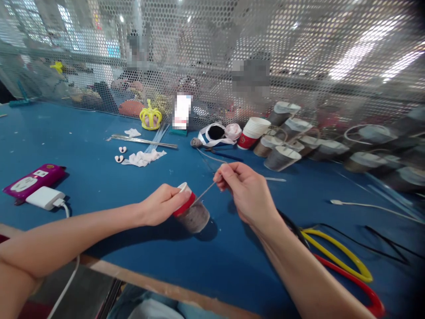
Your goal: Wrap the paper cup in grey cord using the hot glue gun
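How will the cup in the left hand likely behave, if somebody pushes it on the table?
Laid sideways, the cup would probably roll, as it is round-sided. It seems light: the left hand alone grips it, near one end.

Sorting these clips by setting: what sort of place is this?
Probably a craft workshop: grey-covered cups cluster on a blue worktable, and a perforated screen stands behind it.

A white-rimmed paper cup with a red band and mottled grey lower wall (194, 218) tilts, clasped near the rim, its mouth toward eleven o'clock, base toward five. From its side, a thin grey yarn strand (205, 192) stretches straight toward two o'clock, its upper part pinched.
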A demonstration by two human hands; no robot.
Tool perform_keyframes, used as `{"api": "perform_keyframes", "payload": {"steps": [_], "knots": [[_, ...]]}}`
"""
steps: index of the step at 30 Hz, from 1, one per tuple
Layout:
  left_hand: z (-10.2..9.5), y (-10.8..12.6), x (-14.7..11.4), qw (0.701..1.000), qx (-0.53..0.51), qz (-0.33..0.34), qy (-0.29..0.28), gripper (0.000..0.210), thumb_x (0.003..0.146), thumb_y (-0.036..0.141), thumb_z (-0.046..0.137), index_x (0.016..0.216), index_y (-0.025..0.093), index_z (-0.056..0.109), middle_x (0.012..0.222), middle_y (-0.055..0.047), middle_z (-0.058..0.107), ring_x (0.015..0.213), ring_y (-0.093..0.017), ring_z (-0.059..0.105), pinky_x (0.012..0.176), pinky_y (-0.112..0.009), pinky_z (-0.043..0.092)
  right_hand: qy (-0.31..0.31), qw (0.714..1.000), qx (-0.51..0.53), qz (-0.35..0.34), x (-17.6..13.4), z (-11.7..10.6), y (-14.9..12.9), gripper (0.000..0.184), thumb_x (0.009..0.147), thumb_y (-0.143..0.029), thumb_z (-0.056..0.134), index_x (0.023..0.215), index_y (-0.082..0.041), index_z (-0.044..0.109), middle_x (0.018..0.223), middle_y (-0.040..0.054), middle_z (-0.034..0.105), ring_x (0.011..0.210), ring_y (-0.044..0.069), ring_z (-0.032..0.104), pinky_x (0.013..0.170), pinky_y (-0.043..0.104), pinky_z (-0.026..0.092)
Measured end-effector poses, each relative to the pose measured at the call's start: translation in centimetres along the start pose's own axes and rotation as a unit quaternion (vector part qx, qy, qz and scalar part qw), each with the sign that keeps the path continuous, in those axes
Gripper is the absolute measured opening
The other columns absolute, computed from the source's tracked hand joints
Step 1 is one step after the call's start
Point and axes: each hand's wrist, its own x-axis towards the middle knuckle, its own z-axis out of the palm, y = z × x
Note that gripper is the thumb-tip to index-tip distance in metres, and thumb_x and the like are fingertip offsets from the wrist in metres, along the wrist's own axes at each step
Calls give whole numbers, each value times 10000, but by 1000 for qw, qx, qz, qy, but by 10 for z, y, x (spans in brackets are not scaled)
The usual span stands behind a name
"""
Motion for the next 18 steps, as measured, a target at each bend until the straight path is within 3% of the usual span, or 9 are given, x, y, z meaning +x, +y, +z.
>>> {"api": "perform_keyframes", "payload": {"steps": [11, 18], "knots": [[-2, -2, -7, 994, -4, 100, -37, 429, 855, 366, 320, 506, 124, 377, 504, 25, 362, 484, -58, 302, 458, -185, 271, -18, 996, -84, 24, -1, 6, 1, 230, 785, -339, 503, 638, -162, 508, 579, -5, 587, 488, 67, 495, 467, 188, 404], [-3, -2, -8, 978, 2, 206, -38, 388, 870, 260, 316, 509, 131, 374, 497, 22, 376, 470, -56, 315, 466, -190, 286, -36, 993, -111, 35, -3, 8, 3, 221, 785, -334, 487, 636, -170, 490, 573, -2, 585, 482, 77, 492, 451, 198, 398]]}}
